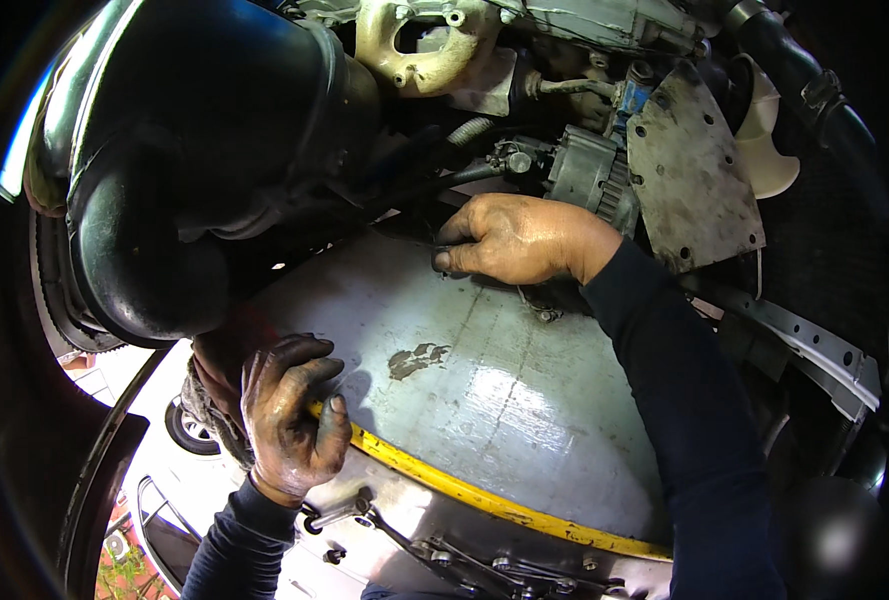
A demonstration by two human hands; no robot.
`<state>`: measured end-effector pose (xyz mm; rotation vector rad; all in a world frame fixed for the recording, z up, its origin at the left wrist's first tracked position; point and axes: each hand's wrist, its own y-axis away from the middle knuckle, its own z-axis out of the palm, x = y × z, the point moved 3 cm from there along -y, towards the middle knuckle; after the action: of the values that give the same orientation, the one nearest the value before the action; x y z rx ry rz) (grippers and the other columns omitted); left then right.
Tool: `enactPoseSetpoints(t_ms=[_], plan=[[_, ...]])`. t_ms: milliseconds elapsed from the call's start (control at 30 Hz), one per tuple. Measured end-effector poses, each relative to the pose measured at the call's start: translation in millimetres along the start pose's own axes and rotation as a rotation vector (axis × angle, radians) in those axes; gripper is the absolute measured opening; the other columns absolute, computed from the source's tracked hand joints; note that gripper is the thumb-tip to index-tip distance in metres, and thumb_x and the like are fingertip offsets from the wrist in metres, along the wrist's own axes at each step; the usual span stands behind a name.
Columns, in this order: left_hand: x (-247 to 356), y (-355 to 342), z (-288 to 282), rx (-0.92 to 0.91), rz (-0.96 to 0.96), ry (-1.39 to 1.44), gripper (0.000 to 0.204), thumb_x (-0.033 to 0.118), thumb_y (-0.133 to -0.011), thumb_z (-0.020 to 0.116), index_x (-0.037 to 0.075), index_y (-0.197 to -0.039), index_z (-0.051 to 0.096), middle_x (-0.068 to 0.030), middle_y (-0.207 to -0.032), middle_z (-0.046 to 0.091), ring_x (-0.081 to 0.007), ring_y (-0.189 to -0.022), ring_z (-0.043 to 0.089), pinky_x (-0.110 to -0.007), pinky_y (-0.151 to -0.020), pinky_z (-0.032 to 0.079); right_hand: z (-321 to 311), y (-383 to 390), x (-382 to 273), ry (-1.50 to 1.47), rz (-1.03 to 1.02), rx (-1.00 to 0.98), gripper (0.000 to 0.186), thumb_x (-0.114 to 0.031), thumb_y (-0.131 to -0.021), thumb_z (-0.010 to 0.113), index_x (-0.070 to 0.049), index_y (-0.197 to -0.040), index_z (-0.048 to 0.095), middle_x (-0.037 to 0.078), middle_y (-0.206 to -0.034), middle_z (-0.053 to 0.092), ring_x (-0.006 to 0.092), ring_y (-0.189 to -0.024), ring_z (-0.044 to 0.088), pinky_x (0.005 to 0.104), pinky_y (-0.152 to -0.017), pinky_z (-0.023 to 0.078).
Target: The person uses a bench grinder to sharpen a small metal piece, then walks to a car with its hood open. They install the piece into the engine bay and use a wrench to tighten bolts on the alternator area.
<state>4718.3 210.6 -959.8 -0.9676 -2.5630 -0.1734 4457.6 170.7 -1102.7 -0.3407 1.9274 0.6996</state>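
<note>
My right hand (519,238) reaches in over a worn, pale grey curved panel (574,400). Its thumb and fingers are pinched together at the panel's far edge, on a small dark thing I cannot make out. Just beyond that wrist sits a finned metal alternator (586,172). My left hand (292,415), dark with grease, is at the left end of the panel's yellow front edge (444,483). Its fingers are loosely bent and apart, with nothing seen in them. A bare patch of flaked paint (419,360) shows on the panel between both hands.
A big black air duct (144,270) bulges at the left. Behind the right wrist stands a stained flat metal plate (694,170) with holes. A cream manifold (426,55) lies at the back, a black hose (814,85) at the right. Several wrench-like metal pieces (444,555) lie below the yellow edge.
</note>
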Motion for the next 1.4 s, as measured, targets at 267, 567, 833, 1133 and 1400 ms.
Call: enactPoseSetpoints(t_ms=[267,567,833,1133,1400], plan=[[-1,3,0,-0.011,-0.013,-0.004,0.027,0.021,-0.079,0.067,0.0,-0.097,0.07,-0.0193,-0.107,0.069,-0.0372,-0.099,0.063,-0.045,-0.09,0.047,-12,7,-8,0.041,0.105,0.035,0.045,-0.036,-0.101,0.061,0.001,-0.126,0.07,0.021,-0.116,0.074,0.0338,-0.11,0.07,0.0409,-0.097,0.054],[0,0,-1,-0.013,-0.008,-0.014,0.025,0.02,-0.08,0.068,0.001,-0.095,0.071,-0.0178,-0.106,0.07,-0.0362,-0.098,0.063,-0.043,-0.09,0.047,-10,-7,16,-0.259,0.269,0.146,0.057,-0.047,-0.103,0.054,0.005,-0.113,0.073,0.023,-0.114,0.074,0.0361,-0.109,0.07,0.0428,-0.097,0.053],[1,2,-2,-0.003,-0.02,-0.013,0.027,0.019,-0.075,0.069,0.003,-0.096,0.073,-0.0164,-0.107,0.07,-0.035,-0.097,0.063,-0.043,-0.091,0.046,11,-20,26,-0.174,0.079,0.281,0.044,-0.035,-0.1,0.06,-0.004,-0.129,0.071,0.023,-0.128,0.07,0.0345,-0.119,0.066,0.0403,-0.103,0.05],[-2,3,-3,0.006,-0.007,-0.01,0.028,0.022,-0.077,0.07,0.003,-0.097,0.073,-0.017,-0.107,0.07,-0.0357,-0.097,0.063,-0.043,-0.091,0.047,19,-29,51,-0.279,0.217,0.449,0.036,-0.021,-0.092,0.06,0.005,-0.114,0.072,0.03,-0.121,0.069,0.0393,-0.117,0.066,0.0444,-0.104,0.05],[-1,3,-3,0.006,-0.009,-0.005,0.025,0.019,-0.076,0.069,0.004,-0.096,0.072,-0.0171,-0.107,0.07,-0.0362,-0.097,0.063,-0.044,-0.09,0.047,10,-23,42,-0.023,0.224,0.551,0.037,-0.017,-0.086,0.058,0.005,-0.111,0.072,0.031,-0.114,0.07,0.0435,-0.111,0.067,0.0466,-0.1,0.052]])
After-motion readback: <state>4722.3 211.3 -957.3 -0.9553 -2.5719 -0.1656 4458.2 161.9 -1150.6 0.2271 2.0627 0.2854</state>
